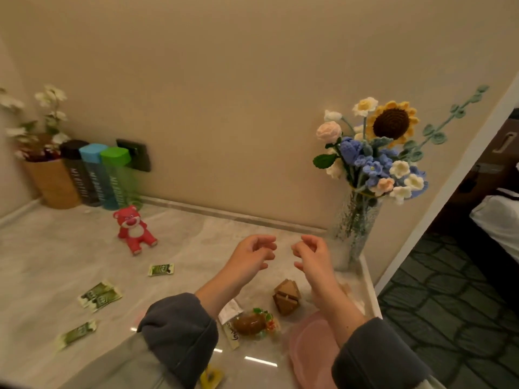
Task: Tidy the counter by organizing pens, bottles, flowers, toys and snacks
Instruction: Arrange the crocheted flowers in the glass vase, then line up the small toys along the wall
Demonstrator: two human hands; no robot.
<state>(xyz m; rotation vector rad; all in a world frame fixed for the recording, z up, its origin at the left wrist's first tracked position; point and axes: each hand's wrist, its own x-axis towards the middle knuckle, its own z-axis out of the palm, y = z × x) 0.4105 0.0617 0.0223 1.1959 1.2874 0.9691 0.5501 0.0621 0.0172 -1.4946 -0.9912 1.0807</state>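
Note:
My left hand [254, 255] and my right hand [311, 255] hover side by side above the marble counter [50, 256], fingers loosely curled, holding nothing. A glass vase of crocheted flowers [376, 153] stands just right of them at the counter's corner. A red bear toy [134, 230] sits to the left. Black, blue and green bottles [98, 175] stand in a row at the back left, beside a brown pot of white flowers [46, 153]. Several green snack packets [99, 296] lie scattered at the left. A wrapped brown snack [250, 322] and a wooden puzzle toy [286, 296] lie below my hands.
A pink cloth [311, 349] lies at the near right under my right forearm. A yellow item [212, 377] shows at the bottom edge. A dark wall socket [137, 154] sits behind the bottles. The counter's right edge drops to a patterned floor [455, 304].

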